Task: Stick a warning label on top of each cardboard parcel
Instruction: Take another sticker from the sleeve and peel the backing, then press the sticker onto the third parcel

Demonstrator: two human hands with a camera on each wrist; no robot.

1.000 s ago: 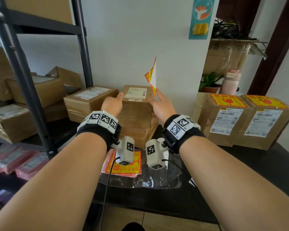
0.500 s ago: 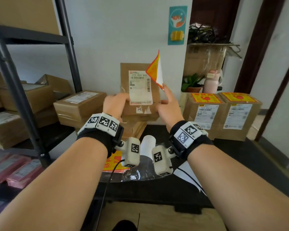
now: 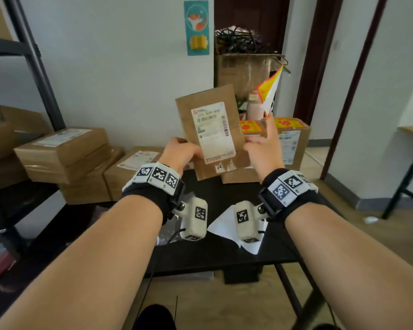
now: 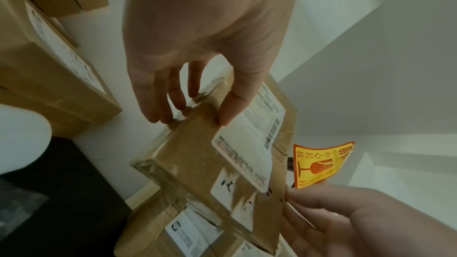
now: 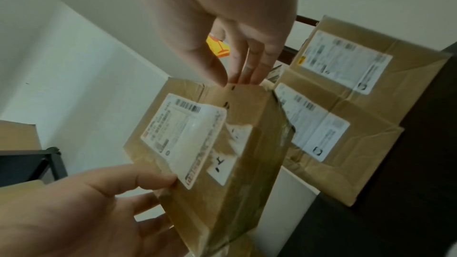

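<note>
We hold a flat cardboard parcel point(image 3: 210, 132) upright above the black table point(image 3: 224, 258), its shipping label facing us. Our left hand point(image 3: 179, 153) grips its left edge, thumb on the front, fingers behind. Our right hand point(image 3: 262, 148) pinches the parcel's right edge (thumb and lower fingers) while a yellow warning label point(image 3: 268, 91) stands up from its raised fingers. Behind the parcel on the table sit two labelled boxes point(image 3: 293, 139); left of it, stacked parcels point(image 3: 65, 153).

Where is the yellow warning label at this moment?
In the head view the warning label is up right of centre, pinched in the right hand just right of the lifted parcel, not yet stuck on.
</note>
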